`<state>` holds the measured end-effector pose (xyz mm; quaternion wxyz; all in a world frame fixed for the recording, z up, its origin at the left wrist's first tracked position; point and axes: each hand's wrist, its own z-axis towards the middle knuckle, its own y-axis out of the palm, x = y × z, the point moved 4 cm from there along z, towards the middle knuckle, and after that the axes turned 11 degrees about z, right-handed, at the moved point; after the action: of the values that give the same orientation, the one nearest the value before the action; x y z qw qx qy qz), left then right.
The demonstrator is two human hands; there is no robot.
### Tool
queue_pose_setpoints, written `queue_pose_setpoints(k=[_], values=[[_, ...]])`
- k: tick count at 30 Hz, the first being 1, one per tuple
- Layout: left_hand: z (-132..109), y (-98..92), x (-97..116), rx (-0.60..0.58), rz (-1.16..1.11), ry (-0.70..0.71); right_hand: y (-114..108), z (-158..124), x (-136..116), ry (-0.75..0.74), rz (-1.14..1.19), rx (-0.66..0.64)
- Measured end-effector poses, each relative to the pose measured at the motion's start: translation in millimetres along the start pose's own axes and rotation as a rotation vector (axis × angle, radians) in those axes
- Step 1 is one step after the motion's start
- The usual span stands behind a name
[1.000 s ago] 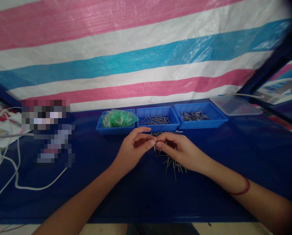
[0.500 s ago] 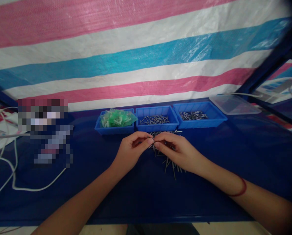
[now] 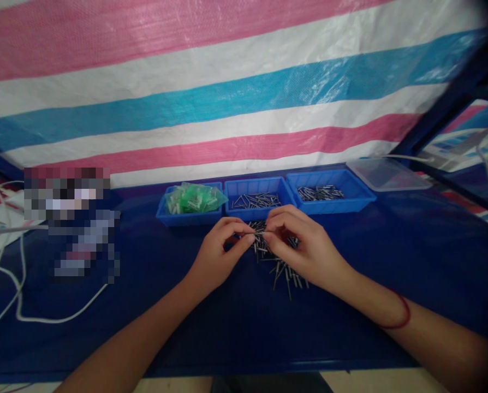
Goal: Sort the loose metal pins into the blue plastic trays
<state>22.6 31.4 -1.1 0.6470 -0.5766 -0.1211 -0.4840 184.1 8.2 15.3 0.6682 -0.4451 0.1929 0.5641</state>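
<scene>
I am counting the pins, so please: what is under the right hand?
Under the right hand, part of a loose pile of metal pins shows on the blue table. Whatever the hand itself covers cannot be seen.

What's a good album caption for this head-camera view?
Left hand and right hand hold a thin metal piece between them over a scattered pile of metal pieces, with three blue trays behind.

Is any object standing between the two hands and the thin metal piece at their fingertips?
Nothing visible does. The left hand and the right hand have their fingertips right at the thin metal piece; the pile of metal pins lies below, on the blue table.
</scene>
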Motion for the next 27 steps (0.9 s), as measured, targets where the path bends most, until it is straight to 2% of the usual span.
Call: queue_pose_setpoints(k=[3, 6, 11, 14, 17, 21, 27], values=[[0, -1.2, 1, -0.051, 0.183, 0.023, -12, 6, 1, -0.046, -0.131, 0.023], [2, -4.7, -3, -0.082, 0.4, 0.077, -44, 15, 11, -0.041, -0.317, 0.162], [2, -7.7, -16, -0.182, 0.598, 0.126, -109, 20, 37, 0.071, -0.676, 0.414], [2, -7.2, -20, -0.218, 0.639, 0.119, -125, 18, 52, 0.156, -0.78, 0.407], [1, -5.6, -21, -0.227, 0.635, 0.119, -119, 17, 56, 0.195, -0.782, 0.372], [2, -4.4, -20, -0.217, 0.597, 0.113, -92, 19, 41, 0.096, -0.724, 0.308], [2, -3.2, -16, -0.235, 0.563, 0.123, -51, 17, 21, 0.005, -0.608, 0.096]])
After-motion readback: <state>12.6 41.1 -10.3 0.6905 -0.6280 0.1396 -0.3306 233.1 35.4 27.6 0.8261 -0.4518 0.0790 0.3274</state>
